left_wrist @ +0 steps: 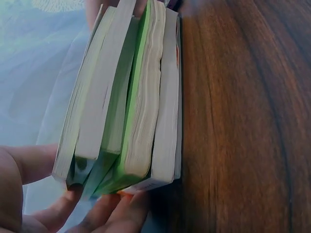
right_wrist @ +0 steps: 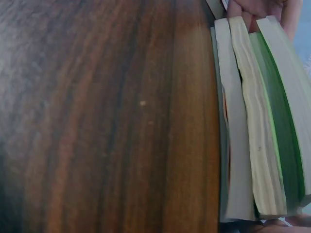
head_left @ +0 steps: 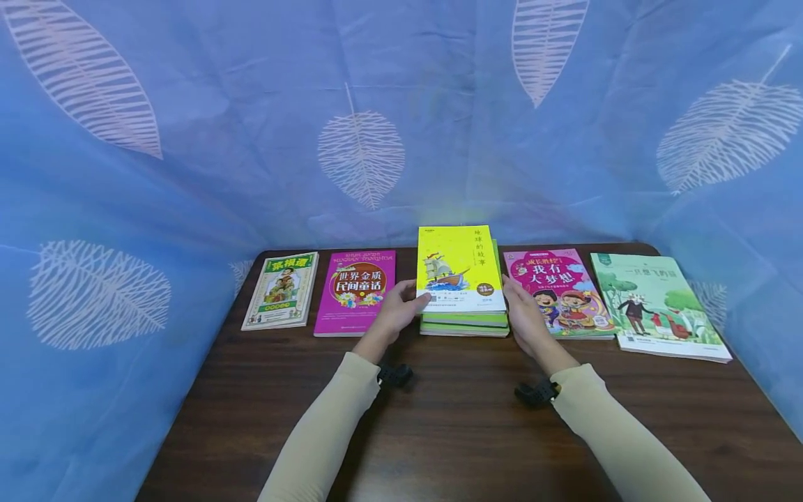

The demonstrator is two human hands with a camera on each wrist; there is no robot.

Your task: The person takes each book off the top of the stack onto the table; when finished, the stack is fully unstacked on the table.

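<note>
A stack of books (left_wrist: 141,97) stands at the back middle of the table, topped by a yellow book (head_left: 461,268) with a sailing ship on its cover. My left hand (head_left: 400,307) grips the stack's left side, its thumb over the yellow cover and its fingers against the book ends. At the opposite side my right hand (head_left: 527,317) holds the stack's edge; its fingertips are partly hidden. The upper books lean slightly apart from the lower ones in the left wrist view. Green-edged books show beneath the yellow one.
Left of the stack lie a purple book (head_left: 355,293) and a smaller cream-and-green book (head_left: 280,291). To the right are a pink book (head_left: 558,293) and a large pale green book (head_left: 659,303). Blue leaf-patterned cloth (head_left: 439,153) hangs behind the dark wooden table (head_left: 461,432).
</note>
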